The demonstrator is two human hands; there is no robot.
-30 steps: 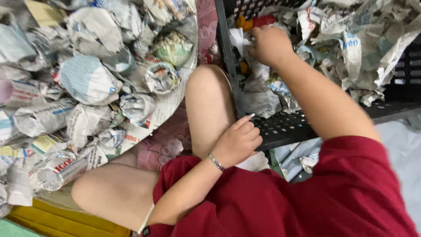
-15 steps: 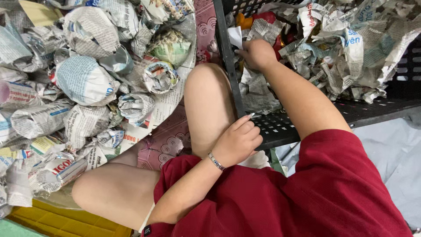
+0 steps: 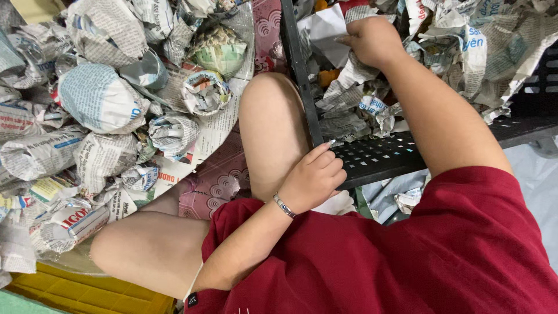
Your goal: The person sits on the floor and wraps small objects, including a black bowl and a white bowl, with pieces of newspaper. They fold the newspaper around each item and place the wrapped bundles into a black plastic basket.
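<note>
The biggest thing here is the pile of paper bundles (image 3: 99, 116) on my left, lumps wrapped in newspaper lying all over a sheet of paper on the floor, so they sit close by my bent knee (image 3: 270, 110). They lean on each other because there are so many. Next is the black crate (image 3: 372, 157) on my right, with holes in its floor and a tall wall just beside my knee. It is full of crumpled newspaper (image 3: 488, 52), which is loose and puffy and not rolled into lumps like the ones on the left. A yellow crate (image 3: 81, 293) peeks out under my leg at the bottom. My right hand (image 3: 372, 40) is deep in the black crate, on top of the paper. Its fingers are curled shut on a white sheet (image 3: 328, 32), pinching it so it lifts away from the rest. I cannot see what lies under that paper, only small bits of orange. My left hand (image 3: 314, 180) rests on the near rim of the black crate, fingers folded loosely over the edge and holding nothing else, so the crate stays put. A thin bracelet (image 3: 285, 206) sits on that wrist.
</note>
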